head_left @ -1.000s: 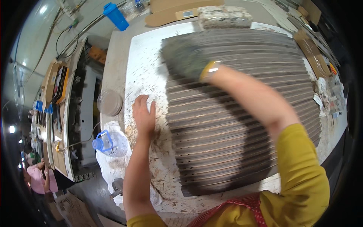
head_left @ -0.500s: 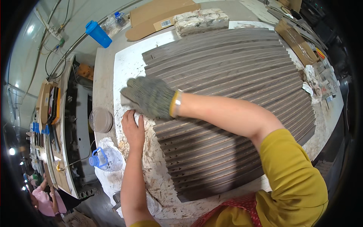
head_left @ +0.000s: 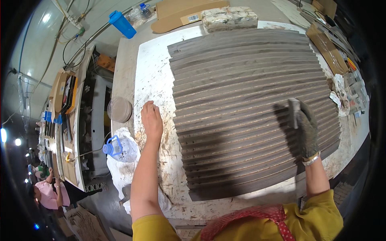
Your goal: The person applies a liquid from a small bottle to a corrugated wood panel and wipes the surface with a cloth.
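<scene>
A large panel of dark brown wood-grain strips (head_left: 241, 88) lies across the table, with pale lines between the strips and stepped side edges. Over its right part, my right hand (head_left: 307, 130), in a dark grey-green knitted glove, is closed on a flat grey block (head_left: 294, 113); the shadow falls on the strips to its left. Whether the block touches the panel I cannot tell. My bare left hand (head_left: 152, 122) is beside the panel's left edge, above the stained white board (head_left: 150, 72). Its fingers are curled together, and what they hold, if anything, is hidden.
Left of my left arm are a clear jug with a blue handle (head_left: 124, 150) on white cloth and a round clear tub (head_left: 120, 110). A blue cup (head_left: 122, 25), cardboard (head_left: 185, 14) and a wrapped block (head_left: 229, 19) stand behind. A person in pink (head_left: 48, 195) is at far left.
My right hand has swung from the panel's left edge across to its right part with the grey block. My left hand has curled its fingers and stays at the left. The view has shifted slightly.
</scene>
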